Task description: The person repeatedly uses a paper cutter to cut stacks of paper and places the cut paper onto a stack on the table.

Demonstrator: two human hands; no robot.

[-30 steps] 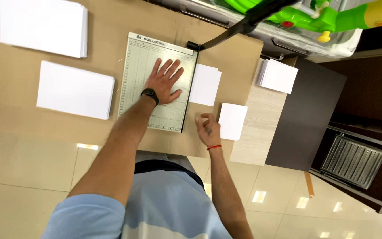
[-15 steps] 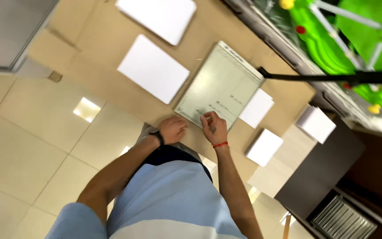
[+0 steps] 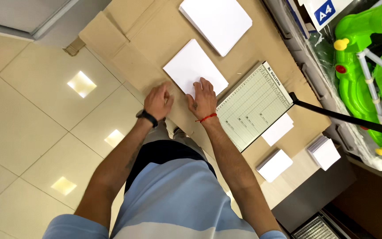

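Resting flat, right hand (image 3: 203, 99) touches paper stack (image 3: 193, 66); left hand (image 3: 158, 101) loosely open, empty.

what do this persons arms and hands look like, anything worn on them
Both forearms are bare, with light blue short sleeves at the upper arms. The left hand has a black watch or band on its wrist. The right hand has a thin red string bracelet on its wrist. No gloves or rings are visible.

On the worktop (image 3: 138, 48), a paper stack (image 3: 194, 67) lies at centre, another stack (image 3: 215, 21) above it, the paper cutter (image 3: 253, 106) to its right.
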